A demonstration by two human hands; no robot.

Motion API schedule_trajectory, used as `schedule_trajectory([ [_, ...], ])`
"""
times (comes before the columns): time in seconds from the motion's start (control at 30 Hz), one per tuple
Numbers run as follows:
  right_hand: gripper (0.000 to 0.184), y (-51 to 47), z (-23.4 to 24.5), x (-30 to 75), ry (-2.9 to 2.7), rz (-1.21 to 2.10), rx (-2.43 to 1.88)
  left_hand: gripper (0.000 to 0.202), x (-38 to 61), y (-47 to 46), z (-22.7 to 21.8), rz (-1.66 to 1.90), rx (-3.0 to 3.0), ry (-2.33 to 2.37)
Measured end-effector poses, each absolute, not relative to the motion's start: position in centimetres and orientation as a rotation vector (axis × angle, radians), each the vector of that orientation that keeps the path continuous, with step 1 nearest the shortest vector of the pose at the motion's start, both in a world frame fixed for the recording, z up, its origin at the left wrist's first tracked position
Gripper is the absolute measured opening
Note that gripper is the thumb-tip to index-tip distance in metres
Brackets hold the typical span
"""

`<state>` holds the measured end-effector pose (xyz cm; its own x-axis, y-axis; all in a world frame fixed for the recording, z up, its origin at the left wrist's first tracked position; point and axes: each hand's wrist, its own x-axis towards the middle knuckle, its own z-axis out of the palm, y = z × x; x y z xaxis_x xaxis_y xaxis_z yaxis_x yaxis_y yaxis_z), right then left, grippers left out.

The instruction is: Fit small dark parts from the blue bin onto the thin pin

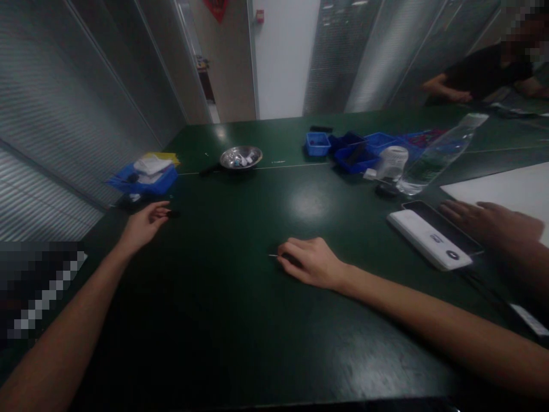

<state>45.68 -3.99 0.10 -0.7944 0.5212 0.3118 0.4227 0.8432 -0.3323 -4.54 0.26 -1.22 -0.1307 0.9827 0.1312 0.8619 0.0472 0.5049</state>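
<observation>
My left hand (144, 224) reaches out over the dark green table (240, 320) toward its left edge, fingers pinched on a small black part (173, 214). My right hand (309, 262) rests near the table's middle, fingers curled around a thin tool whose metal tip (273, 256) pokes out to the left. The rest of that tool is hidden under the hand.
A blue tray with white items (143, 176) sits beyond my left hand. A metal bowl (241, 157), blue bins (355, 150), a white jar (393, 162) and a clear bottle (437, 154) stand further back. Another person's hand (489, 220) lies by a white device (431, 239) and phone.
</observation>
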Motion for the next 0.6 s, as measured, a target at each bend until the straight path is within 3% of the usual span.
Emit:
schedule_trajectory([
  [0.2,0.025,-4.0,0.1,45.6,-2.619,0.358,-0.699,0.063,-7.8,0.3,-0.9,0.499,1.645,2.409],
  [0.37,0.025,-4.0,-0.1,45.7,-2.617,0.356,-0.698,0.042,-7.7,0.0,0.4,0.151,1.447,2.534],
  [0.6,0.025,-4.0,0.1,45.6,-2.619,0.358,-0.688,0.033,-6.5,-0.8,0.3,0.476,1.577,2.593],
])
